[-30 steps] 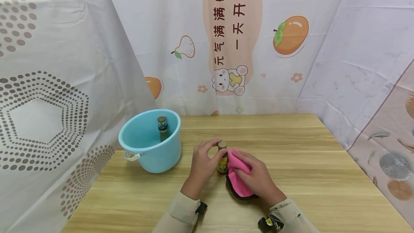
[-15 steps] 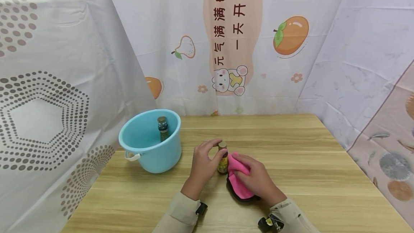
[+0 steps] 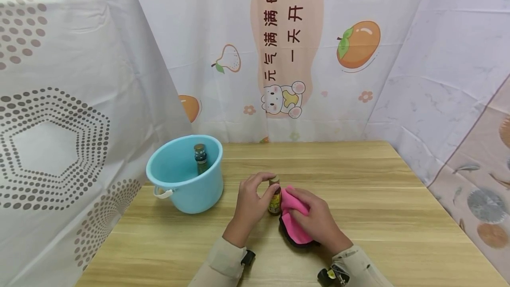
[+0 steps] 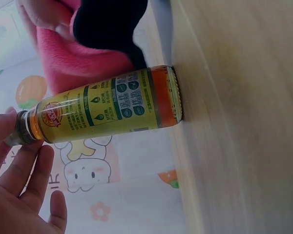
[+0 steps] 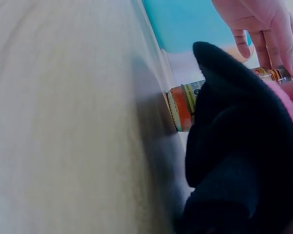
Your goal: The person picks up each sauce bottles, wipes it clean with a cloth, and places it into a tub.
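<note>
A small glass bottle with a yellow-green label stands upright on the table in the head view. My left hand pinches its cap between thumb and fingers; the lower fingers stay off the glass in the left wrist view. Bunched in my right hand is a pink cloth with a black underside. The cloth lies against the bottle's right side. In the right wrist view, the cloth hides much of the bottle's label.
A light blue bucket with a white handle stands to the left, holding another dark bottle with a brown cap. The wood-grain table reaches back to a printed curtain.
The pink cloth and my right hand have shifted very slightly beside the bottle. My left hand keeps its pinch on the cap, and the bottle stays in place.
</note>
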Demonstrator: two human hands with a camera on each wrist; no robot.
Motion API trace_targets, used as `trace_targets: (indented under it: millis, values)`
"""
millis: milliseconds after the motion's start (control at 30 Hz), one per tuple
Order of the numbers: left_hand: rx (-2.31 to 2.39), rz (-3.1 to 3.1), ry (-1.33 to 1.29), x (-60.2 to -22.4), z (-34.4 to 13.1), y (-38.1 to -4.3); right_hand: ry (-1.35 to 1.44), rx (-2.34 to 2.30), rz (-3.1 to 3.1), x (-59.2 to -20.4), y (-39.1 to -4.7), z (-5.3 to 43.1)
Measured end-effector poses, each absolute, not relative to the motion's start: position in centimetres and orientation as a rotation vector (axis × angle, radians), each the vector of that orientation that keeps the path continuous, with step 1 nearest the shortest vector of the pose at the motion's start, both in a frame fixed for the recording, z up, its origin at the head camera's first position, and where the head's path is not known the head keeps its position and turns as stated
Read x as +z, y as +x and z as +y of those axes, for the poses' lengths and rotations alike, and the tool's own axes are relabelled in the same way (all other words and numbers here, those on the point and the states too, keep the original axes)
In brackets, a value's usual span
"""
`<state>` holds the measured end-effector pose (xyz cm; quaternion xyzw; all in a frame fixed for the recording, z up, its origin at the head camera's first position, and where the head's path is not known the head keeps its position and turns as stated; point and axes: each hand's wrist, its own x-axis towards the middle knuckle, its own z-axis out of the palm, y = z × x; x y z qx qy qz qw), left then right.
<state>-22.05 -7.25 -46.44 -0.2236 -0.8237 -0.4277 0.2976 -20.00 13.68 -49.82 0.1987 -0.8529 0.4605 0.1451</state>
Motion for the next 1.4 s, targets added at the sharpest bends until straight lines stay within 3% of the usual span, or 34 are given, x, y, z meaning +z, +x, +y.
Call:
trace_targets:
  millis: [400, 1400]
  values:
    - [-1.110, -2.177, -0.604, -46.41, -7.10, -21.88, 0.712, 1.387, -2.193, -49.47, -19.87, 13.70]
    - [-1.116, -2.159, -0.574, -46.50, -7.30, -21.90, 0.541, 1.312, -2.520, -49.79, -19.92, 13.62]
